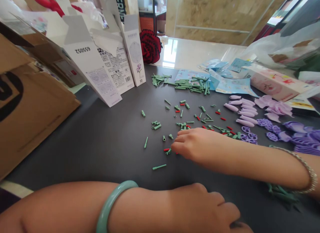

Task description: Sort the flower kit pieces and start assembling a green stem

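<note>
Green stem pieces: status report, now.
Right hand at scattered green stem pieces, grip hidden. Left hand resting on dark tabletop. Nothing in the way.

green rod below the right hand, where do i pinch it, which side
Pinch the green plastic rod mid-shaft from above, fingertips on its long sides. It lies flat and apart from other pieces, so the right hand can come straight down.

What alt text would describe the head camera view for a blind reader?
A right hand with a bracelet reaches among small green and red building pieces on a dark tabletop; a left hand with a green bangle rests nearby, purple petal pieces beyond.
</note>
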`<state>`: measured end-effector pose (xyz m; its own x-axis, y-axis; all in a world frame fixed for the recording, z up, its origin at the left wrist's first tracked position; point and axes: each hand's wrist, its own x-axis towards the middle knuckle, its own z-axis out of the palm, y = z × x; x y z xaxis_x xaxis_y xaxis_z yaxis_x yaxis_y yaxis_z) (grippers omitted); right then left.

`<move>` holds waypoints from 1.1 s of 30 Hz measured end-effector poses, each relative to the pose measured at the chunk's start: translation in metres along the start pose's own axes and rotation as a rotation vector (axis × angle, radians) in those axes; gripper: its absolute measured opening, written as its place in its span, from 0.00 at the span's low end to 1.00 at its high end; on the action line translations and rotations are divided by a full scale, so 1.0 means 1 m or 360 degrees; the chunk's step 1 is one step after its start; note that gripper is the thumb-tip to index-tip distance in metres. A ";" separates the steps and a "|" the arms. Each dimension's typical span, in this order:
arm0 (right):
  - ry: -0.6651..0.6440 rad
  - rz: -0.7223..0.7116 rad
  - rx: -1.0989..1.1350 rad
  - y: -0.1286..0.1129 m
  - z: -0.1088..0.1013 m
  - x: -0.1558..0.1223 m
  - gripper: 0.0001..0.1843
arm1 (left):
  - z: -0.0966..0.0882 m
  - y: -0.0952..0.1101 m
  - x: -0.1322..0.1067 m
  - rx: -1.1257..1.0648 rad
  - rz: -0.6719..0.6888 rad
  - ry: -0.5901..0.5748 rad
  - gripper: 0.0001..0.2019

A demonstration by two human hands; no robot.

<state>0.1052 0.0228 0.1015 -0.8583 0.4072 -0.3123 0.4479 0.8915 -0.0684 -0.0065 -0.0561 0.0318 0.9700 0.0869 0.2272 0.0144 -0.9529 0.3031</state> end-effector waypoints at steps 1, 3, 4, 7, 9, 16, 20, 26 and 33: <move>-0.0024 0.0013 0.0019 0.001 0.000 0.000 0.09 | 0.000 0.000 0.000 -0.0002 0.0004 -0.0006 0.13; -0.0088 0.0019 0.0044 0.001 0.002 0.001 0.10 | -0.002 -0.001 0.001 0.0008 0.0006 -0.0039 0.13; -0.0114 0.0012 0.0046 0.001 0.004 0.003 0.10 | -0.003 -0.001 0.001 0.0019 0.0003 -0.0064 0.13; -0.0121 -0.0020 0.0026 0.001 0.010 0.006 0.11 | -0.005 0.000 0.003 0.0035 0.0008 -0.0159 0.13; -0.0094 -0.0041 0.0000 0.001 0.014 0.008 0.09 | -0.006 0.000 0.004 0.0039 0.0014 -0.0205 0.13; -0.0053 -0.0034 -0.0081 -0.007 0.017 0.008 0.07 | -0.008 -0.001 0.006 0.0003 0.0006 -0.0258 0.13; -0.0103 0.0010 -0.0147 -0.017 0.016 0.007 0.05 | -0.004 -0.001 0.007 0.0050 0.0009 -0.0238 0.13; -0.0080 -0.0030 -0.0155 -0.016 0.019 0.005 0.06 | 0.009 -0.001 0.004 0.0090 0.0010 -0.0087 0.11; 0.0125 -0.0007 0.0017 0.001 0.008 0.011 0.10 | 0.025 -0.003 -0.004 0.0048 0.0026 0.0235 0.09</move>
<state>0.0984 0.0269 0.0904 -0.8769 0.4183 -0.2366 0.4467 0.8911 -0.0799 -0.0045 -0.0611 0.0071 0.9239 0.1113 0.3662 0.0086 -0.9625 0.2710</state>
